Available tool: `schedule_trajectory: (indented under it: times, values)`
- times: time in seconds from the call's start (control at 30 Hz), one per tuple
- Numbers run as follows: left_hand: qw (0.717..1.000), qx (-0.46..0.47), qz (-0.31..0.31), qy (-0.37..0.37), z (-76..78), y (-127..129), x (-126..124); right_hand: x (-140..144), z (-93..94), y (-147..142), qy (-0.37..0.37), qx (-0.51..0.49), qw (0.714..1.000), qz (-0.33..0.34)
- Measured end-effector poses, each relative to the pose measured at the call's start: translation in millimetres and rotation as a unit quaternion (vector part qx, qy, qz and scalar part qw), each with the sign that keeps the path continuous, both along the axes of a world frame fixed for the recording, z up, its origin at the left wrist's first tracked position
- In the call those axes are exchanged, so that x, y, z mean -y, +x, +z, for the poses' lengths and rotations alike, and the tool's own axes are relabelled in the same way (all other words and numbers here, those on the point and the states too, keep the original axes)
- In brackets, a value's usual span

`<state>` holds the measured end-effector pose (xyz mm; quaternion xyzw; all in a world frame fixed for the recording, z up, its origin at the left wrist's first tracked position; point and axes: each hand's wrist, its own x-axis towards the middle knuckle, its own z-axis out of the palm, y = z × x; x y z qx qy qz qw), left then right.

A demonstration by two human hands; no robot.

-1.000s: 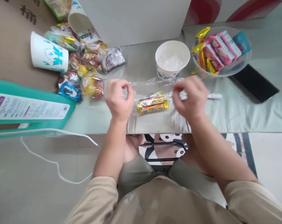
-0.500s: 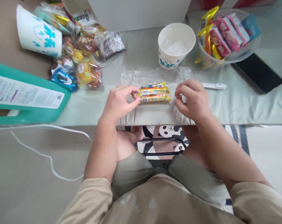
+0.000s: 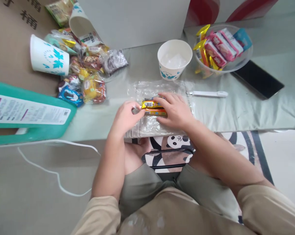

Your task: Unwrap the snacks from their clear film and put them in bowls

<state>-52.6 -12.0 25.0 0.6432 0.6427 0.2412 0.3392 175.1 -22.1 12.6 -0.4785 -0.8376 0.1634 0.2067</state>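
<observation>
A clear plastic bag (image 3: 149, 89) lies flat on the pale green table cover (image 3: 247, 111) at the near edge. Yellow and orange snack bars (image 3: 149, 104) lie inside it. My left hand (image 3: 126, 117) pinches the left end of the bars through the plastic. My right hand (image 3: 175, 109) lies flat over the right part of the bars, fingers spread, pressing them down.
A white paper cup (image 3: 174, 58) stands behind the bag. A clear bowl (image 3: 240, 62) of wrapped snacks is at the back right, with a dark phone (image 3: 258, 78) and a white pen (image 3: 208, 94) near it. A snack pile (image 3: 88, 71) and a tipped cup (image 3: 49, 58) lie left, a teal box (image 3: 27, 112) nearer.
My right hand moved left from the bag's right edge onto the bars and flattened. My left hand stayed pinching at the left end. The bag came down onto the table.
</observation>
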Motion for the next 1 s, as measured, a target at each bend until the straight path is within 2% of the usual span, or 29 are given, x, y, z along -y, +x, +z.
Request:
schedule_trajectory:
  times: [0.07, 0.1, 0.2, 0.3, 0.37, 0.5, 0.63, 0.77, 0.9, 1.0]
  values:
    - [0.994, 0.109, -0.001, -0.012, 5.5, 9.4, 5.1, -0.7, -4.7, -6.5, -0.017, 0.011, 1.0, 0.0]
    - [0.982, 0.187, 0.005, -0.034, 8.8, 13.4, 6.6, -0.8, -6.3, -8.0, -0.023, 0.007, 1.0, 0.0]
    - [0.902, 0.413, 0.034, -0.118, 18.6, 21.6, 7.3, -2.6, -9.2, -7.1, -0.04, -0.034, 0.999, 0.001]
    - [0.829, 0.535, 0.067, -0.145, 24.2, 25.0, 3.3, -6.9, -10.7, -1.9, -0.062, -0.113, 0.992, 0.0]
    - [0.804, 0.567, 0.098, -0.152, 24.3, 26.2, -1.6, -9.2, -10.7, 3.0, -0.071, -0.158, 0.985, -0.004]
    - [0.78, 0.587, 0.141, -0.168, 19.7, 28.7, -13.3, -9.0, -7.8, 15.2, -0.1, -0.227, 0.968, -0.046]
    - [0.744, 0.622, 0.123, -0.211, 16.5, 39.6, -17.3, -8.0, -4.7, 22.7, -0.15, -0.275, 0.946, -0.089]
    - [0.699, 0.676, 0.109, -0.206, 17.7, 67.9, -6.3, -8.7, -4.3, 18.9, -0.164, -0.315, 0.931, -0.078]
    - [0.675, 0.702, 0.077, -0.213, 21.7, 87.3, 3.4, -8.0, -5.8, 15.9, -0.15, -0.38, 0.908, -0.092]
    - [0.667, 0.716, 0.092, -0.185, 23.0, 80.6, -1.4, -4.0, -5.8, 21.9, -0.142, -0.427, 0.884, -0.13]
